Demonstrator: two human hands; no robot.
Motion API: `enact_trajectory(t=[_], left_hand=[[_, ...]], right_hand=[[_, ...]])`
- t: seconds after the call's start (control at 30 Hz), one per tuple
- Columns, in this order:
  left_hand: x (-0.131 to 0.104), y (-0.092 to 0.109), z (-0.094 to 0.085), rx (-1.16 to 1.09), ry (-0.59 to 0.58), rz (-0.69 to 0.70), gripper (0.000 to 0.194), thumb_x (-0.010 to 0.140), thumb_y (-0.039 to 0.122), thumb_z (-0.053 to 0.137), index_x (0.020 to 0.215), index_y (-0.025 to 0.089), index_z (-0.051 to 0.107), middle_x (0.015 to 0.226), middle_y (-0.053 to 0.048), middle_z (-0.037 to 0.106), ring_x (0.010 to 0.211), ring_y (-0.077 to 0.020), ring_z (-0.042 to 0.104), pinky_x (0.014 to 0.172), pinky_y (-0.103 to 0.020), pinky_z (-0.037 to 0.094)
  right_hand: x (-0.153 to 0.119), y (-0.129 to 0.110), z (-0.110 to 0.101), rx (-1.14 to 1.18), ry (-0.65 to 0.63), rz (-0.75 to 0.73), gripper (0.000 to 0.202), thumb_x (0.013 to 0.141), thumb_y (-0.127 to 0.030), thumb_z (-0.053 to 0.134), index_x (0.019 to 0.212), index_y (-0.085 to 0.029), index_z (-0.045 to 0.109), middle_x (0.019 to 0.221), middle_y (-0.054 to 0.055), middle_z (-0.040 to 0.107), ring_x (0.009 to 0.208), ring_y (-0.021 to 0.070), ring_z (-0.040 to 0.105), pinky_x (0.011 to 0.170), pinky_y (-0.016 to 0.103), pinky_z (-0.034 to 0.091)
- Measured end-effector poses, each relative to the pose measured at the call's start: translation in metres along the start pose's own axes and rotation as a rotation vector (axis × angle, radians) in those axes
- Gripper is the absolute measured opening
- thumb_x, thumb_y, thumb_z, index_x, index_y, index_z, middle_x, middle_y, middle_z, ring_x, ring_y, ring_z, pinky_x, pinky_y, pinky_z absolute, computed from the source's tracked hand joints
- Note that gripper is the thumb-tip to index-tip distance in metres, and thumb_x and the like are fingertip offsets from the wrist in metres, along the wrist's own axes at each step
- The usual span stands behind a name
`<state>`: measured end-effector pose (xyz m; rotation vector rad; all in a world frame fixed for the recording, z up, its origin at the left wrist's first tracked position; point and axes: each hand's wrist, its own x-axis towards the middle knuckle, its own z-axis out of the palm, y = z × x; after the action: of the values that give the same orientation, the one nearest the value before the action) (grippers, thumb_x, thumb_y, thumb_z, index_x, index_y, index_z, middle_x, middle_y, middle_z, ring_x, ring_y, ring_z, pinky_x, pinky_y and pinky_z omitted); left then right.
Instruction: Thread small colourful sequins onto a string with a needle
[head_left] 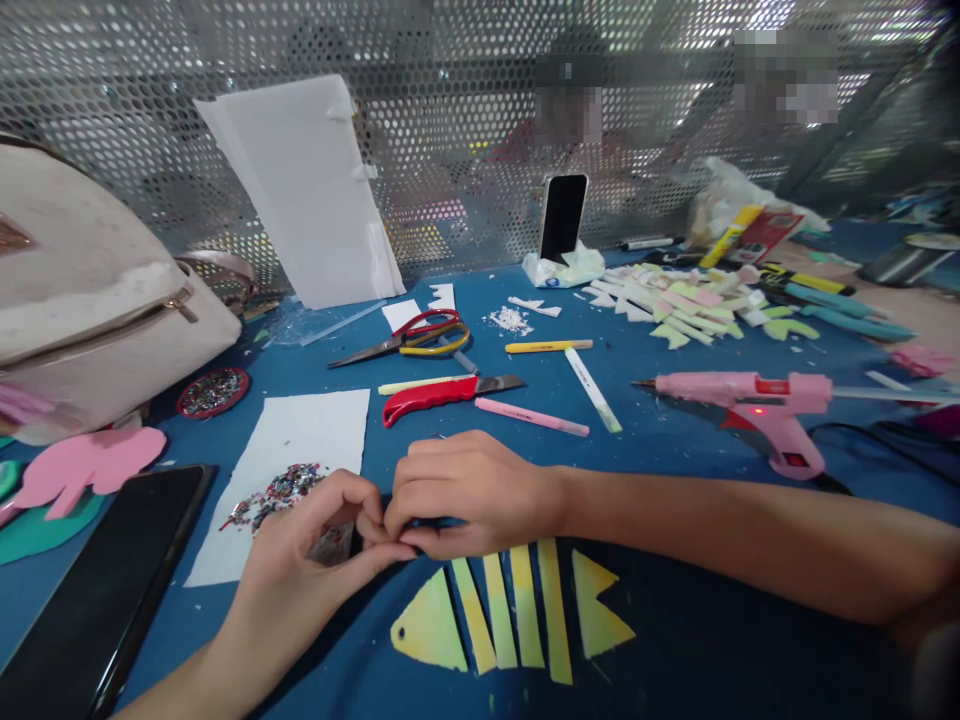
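Fish pieces (500,620) lie on the table (427,692); just beyond, left hand (283,568) and right hand (487,495) meet, fingertips pinched, on what I cannot tell; head (435,628), strips (528,618), tail (596,610) seem light, bendy, tearable; edges suit gentle fingertips.

The table (637,460) is deep blue. On its near side, the fish pieces (501,615) blend soft yellow and pale green, with a dark eye spot at left. Farther off, the knife (454,394) has a bright red handle and dark grey blade; the scissors (401,342) pair a red loop with a yellow one. There too are a yellow pen (549,347), a pink pen (531,416) and a white pen (591,386) with a green end. The glue gun (750,394) at right is pink with a red trigger. At left, mixed-colour beads (289,490) speckle white paper (322,425). The far grey screen (465,150) is dotted with round holes.
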<state>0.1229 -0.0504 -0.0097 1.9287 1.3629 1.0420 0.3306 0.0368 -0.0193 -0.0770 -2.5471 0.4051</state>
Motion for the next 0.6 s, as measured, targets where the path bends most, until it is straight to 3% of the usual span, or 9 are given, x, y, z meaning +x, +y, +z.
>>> enact_trajectory(t=[0.17,0.37,0.53,0.6], left_hand=[[-0.0006,0.0016,-0.0008,0.061,0.010,-0.024,0.028,0.077,0.029,0.082,0.072,0.022,0.056,0.063,0.008,0.061,0.055,-0.0103,0.061,0.054,-0.017,0.048],[0.0000,0.0011,-0.0021,0.124,-0.003,0.056,0.021,0.085,0.029,0.075,0.075,0.023,0.058,0.065,0.007,0.064,0.056,-0.0109,0.061,0.054,-0.018,0.047],[0.0037,-0.0039,-0.0018,0.439,-0.059,0.177,0.027,0.093,0.043,0.066,0.082,0.023,0.052,0.067,0.005,0.060,0.054,-0.0147,0.055,0.050,-0.024,0.038],[0.0047,-0.0046,-0.0010,0.511,-0.061,0.237,0.029,0.099,0.039,0.056,0.077,0.023,0.048,0.066,0.004,0.056,0.055,-0.0151,0.053,0.052,-0.025,0.035]], right_hand=[[0.0002,0.0007,-0.0037,0.011,-0.079,0.004,0.014,0.104,-0.026,0.052,0.107,-0.020,0.064,0.106,0.003,0.067,0.098,0.0131,0.057,0.078,0.025,0.041],[0.0016,0.0006,-0.0027,0.065,-0.002,0.032,0.016,0.104,-0.025,0.051,0.097,-0.018,0.064,0.096,0.002,0.069,0.091,0.0128,0.057,0.076,0.024,0.043],[0.0032,0.0034,-0.0042,0.203,0.073,0.164,0.005,0.098,-0.018,0.060,0.098,-0.017,0.064,0.093,0.002,0.067,0.086,0.0116,0.059,0.074,0.022,0.045],[0.0041,0.0036,-0.0054,0.227,0.090,0.196,0.004,0.097,-0.018,0.060,0.097,-0.017,0.064,0.091,0.001,0.066,0.083,0.0114,0.058,0.072,0.022,0.045]])
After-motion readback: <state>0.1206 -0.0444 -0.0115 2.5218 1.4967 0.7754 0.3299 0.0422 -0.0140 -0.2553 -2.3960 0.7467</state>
